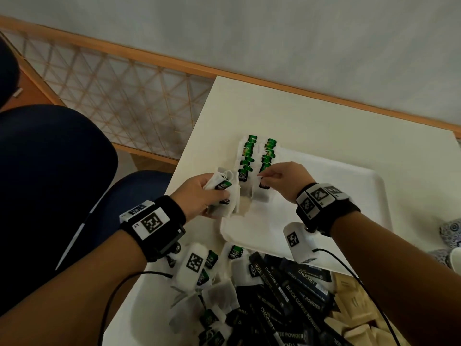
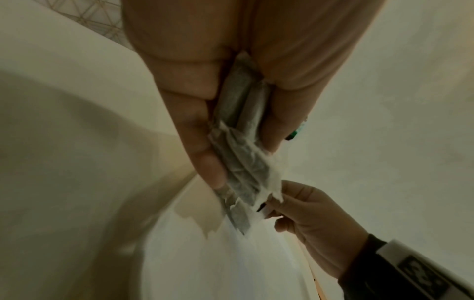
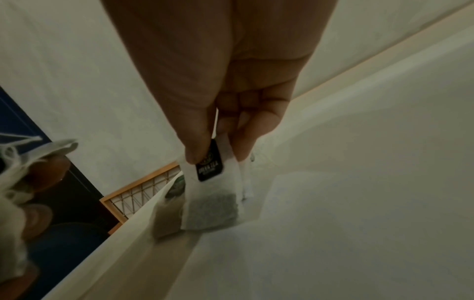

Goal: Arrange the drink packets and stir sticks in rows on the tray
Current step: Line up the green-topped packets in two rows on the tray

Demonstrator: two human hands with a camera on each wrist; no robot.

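A white tray (image 1: 349,186) lies on the white table, with two rows of green-tagged tea bags (image 1: 249,156) along its left end. My left hand (image 1: 202,193) grips a bunch of tea bags (image 2: 241,162) just left of the tray's near-left corner. My right hand (image 1: 272,176) pinches one tea bag (image 3: 212,194) by its top, thumb on the black tag, at the near end of the right row. That bag's lower edge touches the tray (image 3: 359,182). No stir sticks show.
A white bin (image 1: 149,308) in front of me holds loose tea bags, black coffee and chocolate stick packets (image 1: 294,295) and beige packets (image 1: 354,318). A patterned cup (image 1: 451,233) sits at the right edge. A blue chair (image 1: 50,171) stands left of the table.
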